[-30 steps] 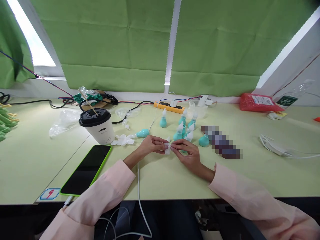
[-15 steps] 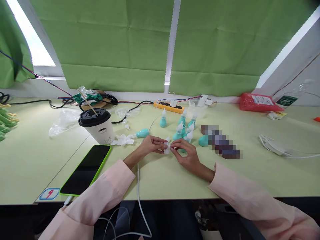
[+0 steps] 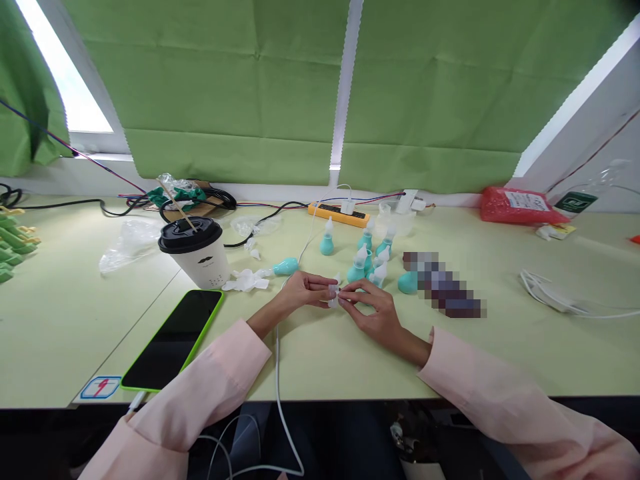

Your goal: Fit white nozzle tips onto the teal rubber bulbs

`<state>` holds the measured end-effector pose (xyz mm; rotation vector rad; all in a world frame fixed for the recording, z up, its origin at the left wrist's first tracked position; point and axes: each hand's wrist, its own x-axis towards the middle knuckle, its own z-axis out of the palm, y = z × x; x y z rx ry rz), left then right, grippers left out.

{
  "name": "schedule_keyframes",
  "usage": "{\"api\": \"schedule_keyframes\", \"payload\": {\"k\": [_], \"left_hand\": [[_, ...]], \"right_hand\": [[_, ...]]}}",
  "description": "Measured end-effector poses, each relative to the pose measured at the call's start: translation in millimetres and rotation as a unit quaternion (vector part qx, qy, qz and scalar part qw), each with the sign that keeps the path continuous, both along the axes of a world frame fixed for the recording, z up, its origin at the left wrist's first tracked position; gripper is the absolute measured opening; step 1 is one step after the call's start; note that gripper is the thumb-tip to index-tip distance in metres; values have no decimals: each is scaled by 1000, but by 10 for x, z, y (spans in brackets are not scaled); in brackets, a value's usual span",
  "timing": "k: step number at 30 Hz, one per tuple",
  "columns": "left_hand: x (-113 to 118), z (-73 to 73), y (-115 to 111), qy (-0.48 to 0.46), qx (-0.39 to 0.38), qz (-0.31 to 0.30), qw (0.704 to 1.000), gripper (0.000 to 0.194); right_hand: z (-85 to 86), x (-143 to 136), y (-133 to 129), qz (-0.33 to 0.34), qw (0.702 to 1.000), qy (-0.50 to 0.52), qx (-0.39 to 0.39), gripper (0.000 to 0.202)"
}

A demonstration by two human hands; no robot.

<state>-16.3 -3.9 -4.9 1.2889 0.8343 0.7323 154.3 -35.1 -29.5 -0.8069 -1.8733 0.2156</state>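
Observation:
Both hands meet over the table, closed on one small translucent white plastic piece (image 3: 333,303). My left hand (image 3: 306,290) pinches it from the left, and the fingertips of my right hand (image 3: 371,305) press on it from the right. Its exact shape is partly hidden by the fingers. Just beyond stand several teal squeeze bulbs (image 3: 357,269) with clear white nozzles. Another teal bulb (image 3: 285,267) lies on its side left of the hands, beside a pile of white plastic pieces (image 3: 246,281). A bare teal bulb (image 3: 408,283) is to the right.
A lidded paper cup (image 3: 203,263) with a stick and a phone (image 3: 175,340) stand at the left. A white cable (image 3: 278,373) runs beneath my left wrist. Behind are an orange power strip (image 3: 338,215) and a red package (image 3: 520,205). A white charger cable (image 3: 550,293) lies right.
My right fingertips have shifted slightly left against the small plastic piece. Otherwise the hands and the things on the table stay where they were.

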Motion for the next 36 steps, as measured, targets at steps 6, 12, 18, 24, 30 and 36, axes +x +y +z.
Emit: {"api": "schedule_keyframes", "payload": {"k": [6, 12, 18, 24, 30, 36], "left_hand": [[-3, -15, 2, -23, -23, -8, 999, 48], [-20, -13, 13, -103, -89, -42, 990, 41], [-21, -5, 13, -115, -122, -66, 984, 39], [-36, -12, 14, -114, -115, -122, 979, 36], [-40, -3, -2, -114, -95, -134, 980, 37], [-42, 2, -14, -121, -104, -140, 977, 37]], "right_hand": [[37, -16, -4, 36, 999, 21, -13, 19], [56, -17, -13, 47, 998, 48, -9, 17], [-4, -1, -24, 24, 998, 32, -45, 26], [14, -6, -39, 5, 996, 9, -84, 43], [26, -15, -39, 2, 999, -10, -38, 38], [32, -10, -26, 2, 1000, -21, -6, 39]]}}
